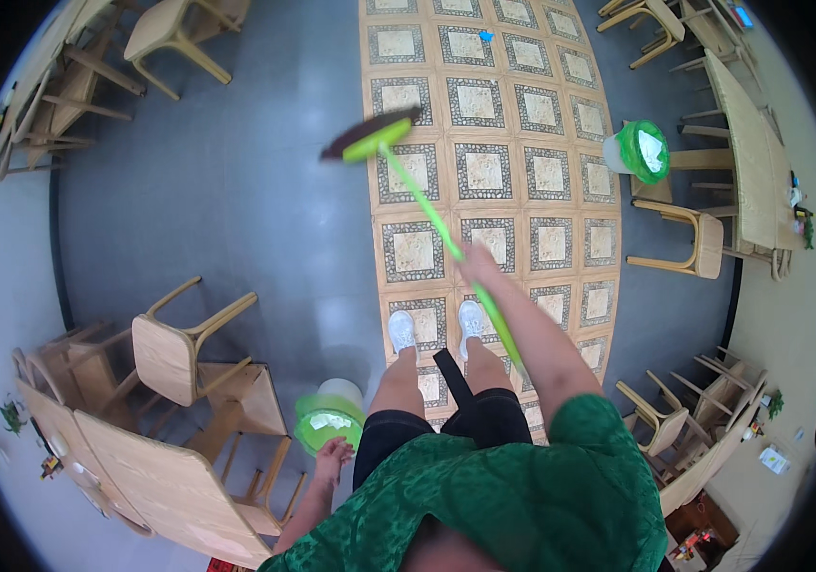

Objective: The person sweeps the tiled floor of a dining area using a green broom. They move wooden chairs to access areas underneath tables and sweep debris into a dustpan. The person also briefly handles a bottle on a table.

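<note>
Tiled floor (482,172) underfoot, right hand (478,264) grips broom (418,195)

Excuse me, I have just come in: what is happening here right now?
A person grips a green broom with the right hand, that arm stretched forward. The broom's head appears over the border of patterned tiles and grey floor; floor contact is unclear. The left hand overlaps a green-lined bin in this view; whether it touches is hard to judge. Farther ahead, a small blue thing lies on the tiles.
</note>
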Demonstrator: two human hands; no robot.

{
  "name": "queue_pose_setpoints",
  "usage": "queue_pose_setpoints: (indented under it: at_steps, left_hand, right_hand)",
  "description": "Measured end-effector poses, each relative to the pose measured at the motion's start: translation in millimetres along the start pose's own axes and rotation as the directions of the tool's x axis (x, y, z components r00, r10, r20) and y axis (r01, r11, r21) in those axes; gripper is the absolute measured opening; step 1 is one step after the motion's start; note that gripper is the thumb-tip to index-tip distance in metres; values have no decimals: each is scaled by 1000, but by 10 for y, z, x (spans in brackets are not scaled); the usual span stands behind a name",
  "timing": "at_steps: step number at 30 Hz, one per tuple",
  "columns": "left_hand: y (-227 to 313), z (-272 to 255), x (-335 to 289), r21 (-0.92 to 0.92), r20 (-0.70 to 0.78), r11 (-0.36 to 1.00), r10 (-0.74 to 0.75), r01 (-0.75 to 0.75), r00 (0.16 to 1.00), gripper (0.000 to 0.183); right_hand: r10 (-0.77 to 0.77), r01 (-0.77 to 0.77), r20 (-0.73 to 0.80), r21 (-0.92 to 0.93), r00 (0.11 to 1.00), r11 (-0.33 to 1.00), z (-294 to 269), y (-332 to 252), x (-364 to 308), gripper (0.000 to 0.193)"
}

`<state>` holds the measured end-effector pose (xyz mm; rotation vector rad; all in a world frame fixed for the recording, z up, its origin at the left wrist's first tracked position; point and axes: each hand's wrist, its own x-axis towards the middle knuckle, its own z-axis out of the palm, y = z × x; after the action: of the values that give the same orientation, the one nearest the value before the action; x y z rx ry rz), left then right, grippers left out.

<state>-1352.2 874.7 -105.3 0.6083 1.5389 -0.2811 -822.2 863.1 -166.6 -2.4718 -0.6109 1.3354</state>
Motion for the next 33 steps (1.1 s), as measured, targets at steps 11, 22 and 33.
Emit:
queue_pose_setpoints:
  at_steps: [11, 22, 33]
  left_hand:
    - [215, -169, 177, 166, 127, 985, -66, 44, 990, 19]
    - [867, 222, 313, 231, 110, 972, 18, -43, 994, 20]
    - [1937, 1176, 642, 351, 120, 902, 223, -251, 967, 18]
  right_hand:
    - [189, -184, -174, 45, 967, 982, 130, 1643, -1768, 77]
    - [572, -598, 180, 178, 800, 781, 1673, 2498, -3963, 79]
    - [326, -269, -221, 250, 919, 930, -1071, 2905, -394, 70]
